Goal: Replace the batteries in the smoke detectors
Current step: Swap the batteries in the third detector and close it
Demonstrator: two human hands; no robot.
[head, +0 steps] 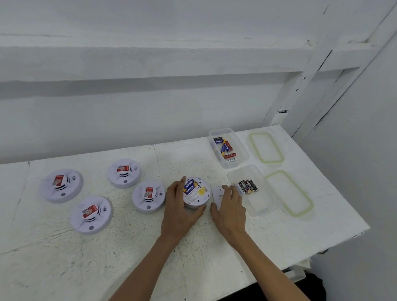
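Note:
A white smoke detector (196,195) lies back-up on the table, its battery bay showing blue batteries (190,186). My left hand (179,209) grips the detector around its left and near rim. Just to the right, my right hand (230,210) holds the white battery cover (217,196) with curled fingers, against the table beside the detector. Several other detectors lie face-up to the left, each with a red label, the nearest one (148,196) close to my left hand.
A clear box (250,204) with black batteries (248,186) sits right of my right hand. A second clear box (240,158) behind it holds blue and red batteries (225,148). Two lids (265,147) (289,193) lie further right, near the table's right edge.

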